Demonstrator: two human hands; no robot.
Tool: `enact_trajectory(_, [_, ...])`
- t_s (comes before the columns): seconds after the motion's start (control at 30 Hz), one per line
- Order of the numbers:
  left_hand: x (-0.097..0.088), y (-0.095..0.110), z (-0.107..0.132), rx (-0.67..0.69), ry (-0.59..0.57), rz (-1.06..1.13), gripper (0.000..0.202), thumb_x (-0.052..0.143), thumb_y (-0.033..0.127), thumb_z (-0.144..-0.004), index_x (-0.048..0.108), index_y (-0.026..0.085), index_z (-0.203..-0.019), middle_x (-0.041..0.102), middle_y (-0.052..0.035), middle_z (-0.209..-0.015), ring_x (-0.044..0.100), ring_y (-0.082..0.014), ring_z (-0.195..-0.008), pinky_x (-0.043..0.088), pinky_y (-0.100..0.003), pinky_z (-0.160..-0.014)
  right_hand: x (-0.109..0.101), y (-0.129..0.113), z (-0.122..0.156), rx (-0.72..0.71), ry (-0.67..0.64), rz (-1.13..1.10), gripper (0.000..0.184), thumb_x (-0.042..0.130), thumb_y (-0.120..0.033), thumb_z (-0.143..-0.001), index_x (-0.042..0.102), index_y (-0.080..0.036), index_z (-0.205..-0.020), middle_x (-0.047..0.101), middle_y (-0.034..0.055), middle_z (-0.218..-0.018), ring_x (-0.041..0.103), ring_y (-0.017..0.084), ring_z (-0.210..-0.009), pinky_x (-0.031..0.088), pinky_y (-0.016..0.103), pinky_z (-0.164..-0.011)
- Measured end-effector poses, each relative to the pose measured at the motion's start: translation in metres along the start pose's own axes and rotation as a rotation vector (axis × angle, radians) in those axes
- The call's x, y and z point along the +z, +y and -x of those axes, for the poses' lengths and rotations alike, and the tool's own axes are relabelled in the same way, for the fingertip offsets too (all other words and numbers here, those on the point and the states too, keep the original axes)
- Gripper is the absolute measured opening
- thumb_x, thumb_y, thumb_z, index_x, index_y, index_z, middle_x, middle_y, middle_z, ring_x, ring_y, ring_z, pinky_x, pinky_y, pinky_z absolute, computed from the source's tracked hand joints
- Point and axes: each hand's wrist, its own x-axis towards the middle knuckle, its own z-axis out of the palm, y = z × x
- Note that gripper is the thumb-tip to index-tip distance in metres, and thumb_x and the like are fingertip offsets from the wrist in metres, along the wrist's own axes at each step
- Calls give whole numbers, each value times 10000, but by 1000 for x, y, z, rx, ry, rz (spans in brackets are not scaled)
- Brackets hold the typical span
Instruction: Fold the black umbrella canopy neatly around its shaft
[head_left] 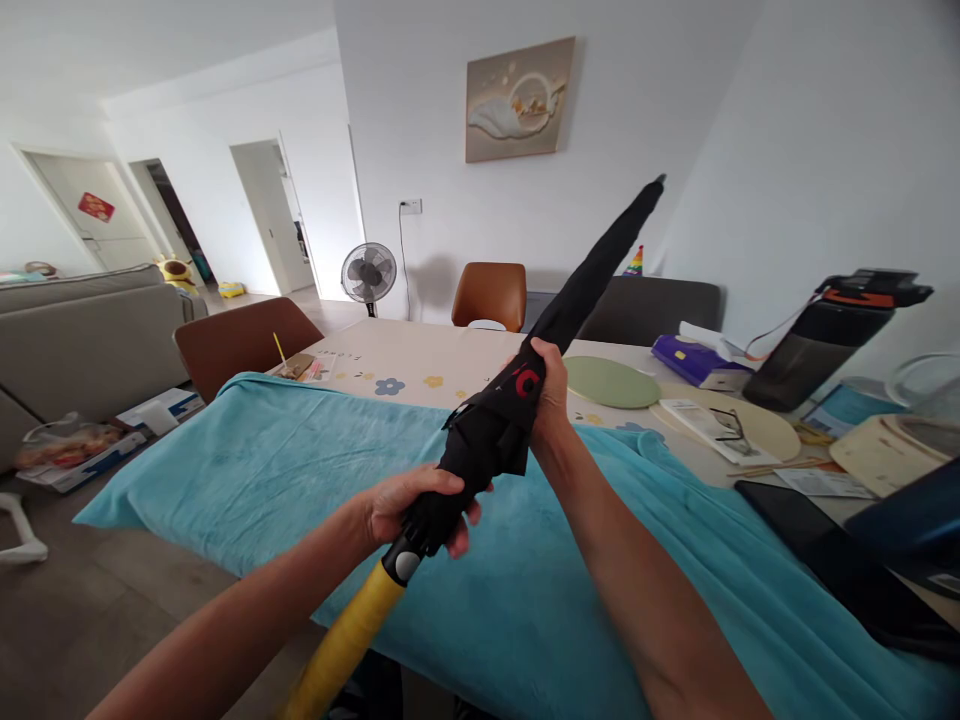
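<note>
A closed black umbrella (pixel 487 440) slants across the head view, its yellow handle at the lower left and its tip up at the right. My left hand (pixel 420 505) is wrapped round the canopy's lower end, just above the grey button. Farther up, my right hand (pixel 551 385) grips the folded cloth beside a red round mark. Parts of the fingers of both hands are hidden behind the umbrella. Below it, a turquoise towel-like cloth (pixel 300 450) covers the near part of the table (pixel 405 345) and hangs over the front edge.
On the table's right lie a green oval mat (pixel 611 382), a purple tissue pack (pixel 697 360), glasses (pixel 731 430), a dark water bottle (pixel 814 345) and a black flat object (pixel 832 560). Chairs (pixel 489 295) stand behind, with a fan (pixel 369 272) and a sofa (pixel 90 340) to the left.
</note>
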Motion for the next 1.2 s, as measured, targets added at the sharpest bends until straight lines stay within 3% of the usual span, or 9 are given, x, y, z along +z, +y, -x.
enact_trajectory(0.1, [8, -5, -3, 23, 48, -69, 220, 556, 307, -685, 498, 137, -811, 479, 26, -557, 485, -97, -400, 385, -231, -411, -1, -3, 1, 31, -106, -8, 234, 512, -399, -713, 480, -183, -629, 506, -33, -491, 467, 81, -387, 462, 203, -401])
enact_trajectory(0.3, [26, 5, -8, 60, 573, -639, 240, 574, 296, -671, 416, 184, -812, 480, 23, -556, 499, -132, -413, 341, -232, -386, -2, -2, 0, 34, -55, 78, 374, 503, -537, -719, 527, -165, -695, 554, 8, -524, 552, 128, -448, 477, 238, -404])
enact_trajectory(0.47, [21, 5, -10, 182, 987, -1137, 202, 595, 250, -638, 425, 200, -735, 389, 5, -536, 537, -234, -636, 339, -289, -536, 4, 1, 4, -30, 71, 109, 317, 560, -491, -707, 524, -175, -712, 569, 6, -542, 580, 149, -486, 494, 252, -426])
enact_trajectory(0.57, [22, -1, -12, 196, 1058, -1214, 124, 554, 207, -669, 434, 199, -699, 393, -22, -585, 532, -292, -773, 338, -327, -627, 5, 3, 3, -20, 84, 82, 222, 586, -389, -697, 534, -173, -699, 588, 5, -578, 579, 144, -512, 498, 244, -439])
enact_trajectory(0.63, [25, -6, -13, 175, 1051, -1257, 88, 533, 234, -702, 469, 190, -744, 442, -46, -639, 534, -298, -784, 339, -343, -652, 3, 5, 0, -39, 101, 53, 165, 590, -334, -683, 545, -178, -711, 598, -5, -604, 573, 137, -530, 499, 234, -448])
enact_trajectory(0.73, [25, -5, -8, 135, 987, -1272, 282, 577, 375, -695, 519, 168, -877, 507, -66, -684, 543, -293, -763, 356, -349, -658, 0, 5, -4, -46, 102, 30, 122, 568, -302, -677, 532, -186, -688, 575, -24, -576, 545, 125, -508, 493, 230, -451])
enact_trajectory(0.87, [12, 19, 8, 124, 622, -865, 535, 642, 432, -646, 502, 165, -1088, 594, -81, -854, 554, -243, -848, 403, -309, -696, -2, -1, -5, 21, 40, 20, 151, 514, -307, -691, 465, -192, -606, 482, -40, -479, 462, 96, -411, 465, 228, -432])
enact_trajectory(1.0, [-7, 37, 9, 232, 357, -370, 414, 540, 417, -751, 546, 144, -1063, 582, -102, -1050, 525, -204, -973, 400, -309, -814, -1, -4, 0, 106, -130, -28, 198, 482, -364, -701, 438, -197, -605, 411, -53, -447, 395, 78, -366, 425, 218, -403])
enact_trajectory(1.2, [-11, 7, -17, -63, -88, 66, 505, 539, 528, -688, 571, 68, -895, 598, -102, -827, 575, -181, -691, 449, -311, -639, -1, -2, 5, 130, -249, -59, 230, 502, -415, -700, 462, -194, -652, 381, -63, -444, 368, 68, -359, 400, 202, -390])
